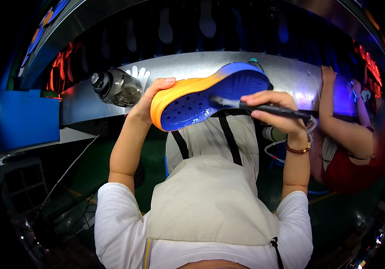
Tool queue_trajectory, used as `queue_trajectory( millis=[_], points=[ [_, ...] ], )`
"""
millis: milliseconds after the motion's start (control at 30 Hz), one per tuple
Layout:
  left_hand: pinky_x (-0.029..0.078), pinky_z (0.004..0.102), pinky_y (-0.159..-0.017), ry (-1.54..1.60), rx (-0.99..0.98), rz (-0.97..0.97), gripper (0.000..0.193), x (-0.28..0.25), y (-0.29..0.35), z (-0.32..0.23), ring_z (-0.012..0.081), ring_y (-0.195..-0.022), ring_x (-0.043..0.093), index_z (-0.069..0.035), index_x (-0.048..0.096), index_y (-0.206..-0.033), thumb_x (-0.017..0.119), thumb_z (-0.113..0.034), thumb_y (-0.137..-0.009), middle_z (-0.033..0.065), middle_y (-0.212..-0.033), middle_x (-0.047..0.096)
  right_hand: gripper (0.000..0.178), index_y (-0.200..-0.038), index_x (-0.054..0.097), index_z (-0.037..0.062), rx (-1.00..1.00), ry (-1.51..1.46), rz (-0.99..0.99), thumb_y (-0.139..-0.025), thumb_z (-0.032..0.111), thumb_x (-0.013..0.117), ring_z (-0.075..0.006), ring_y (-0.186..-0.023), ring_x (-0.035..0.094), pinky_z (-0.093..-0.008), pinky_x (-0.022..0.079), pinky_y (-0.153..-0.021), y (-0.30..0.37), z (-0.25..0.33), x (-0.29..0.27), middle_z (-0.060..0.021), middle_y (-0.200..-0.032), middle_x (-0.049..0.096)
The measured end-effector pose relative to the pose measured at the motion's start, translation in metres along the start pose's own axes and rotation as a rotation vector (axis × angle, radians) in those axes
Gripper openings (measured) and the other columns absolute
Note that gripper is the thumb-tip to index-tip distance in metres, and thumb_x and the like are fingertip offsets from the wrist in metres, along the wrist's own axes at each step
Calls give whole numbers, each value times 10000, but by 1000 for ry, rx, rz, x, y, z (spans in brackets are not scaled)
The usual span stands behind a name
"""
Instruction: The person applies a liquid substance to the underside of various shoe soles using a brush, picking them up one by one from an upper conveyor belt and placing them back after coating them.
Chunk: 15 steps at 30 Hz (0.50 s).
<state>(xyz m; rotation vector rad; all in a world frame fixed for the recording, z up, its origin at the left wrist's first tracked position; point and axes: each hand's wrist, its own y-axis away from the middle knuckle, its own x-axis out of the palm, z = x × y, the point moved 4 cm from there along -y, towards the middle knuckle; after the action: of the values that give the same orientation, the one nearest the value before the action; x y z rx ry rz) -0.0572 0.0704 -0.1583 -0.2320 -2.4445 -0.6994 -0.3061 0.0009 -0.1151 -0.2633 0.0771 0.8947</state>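
My left hand (151,98) grips the heel end of a shoe sole (185,107), which is tilted so its inner face shows. The sole's outer wall is orange, fading to blue at the toe; its inside is blue with rows of small holes. A wet sheen lies along the inside of its near wall. In my right hand (278,107) is a black-handled brush (269,109), held between thumb and fingers. The brush's tip, blurred, is over the middle of the sole's inside; whether it touches cannot be made out. A pale tube runs near the handle's back end.
Beyond the sole runs a metal bench (183,62), carrying a dark-lidded clear bottle (116,87) and a white glove (141,74). Soles line a dark rack behind. At right, a co-worker's arm (343,130) rests at the bench. A blue bin (28,119) stands at left.
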Motion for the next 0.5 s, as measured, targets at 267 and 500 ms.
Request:
queue_trajectory(
  millis=[267,500],
  points=[
    [413,369,-894,242,426,114,617,-31,-25,18,219,-1023,527,-26,449,-1200,323,-532,-868,135,-1154,525,230,-903,640,-8,-108,-76,99,-676,11,667,-206,-825,623,-285,486,-744,4,27,13,-147,-931,641],
    [375,426,-943,635,194,297,905,35,-52,47,309,-1080,484,-33,343,-1287,64,-724,-774,214,-1191,468,195,-950,624,-26,167,-217,-239,-764,35,622,-78,-725,570,-187,465,-672,-18,-26,39,-60,-804,631]
  ],
)
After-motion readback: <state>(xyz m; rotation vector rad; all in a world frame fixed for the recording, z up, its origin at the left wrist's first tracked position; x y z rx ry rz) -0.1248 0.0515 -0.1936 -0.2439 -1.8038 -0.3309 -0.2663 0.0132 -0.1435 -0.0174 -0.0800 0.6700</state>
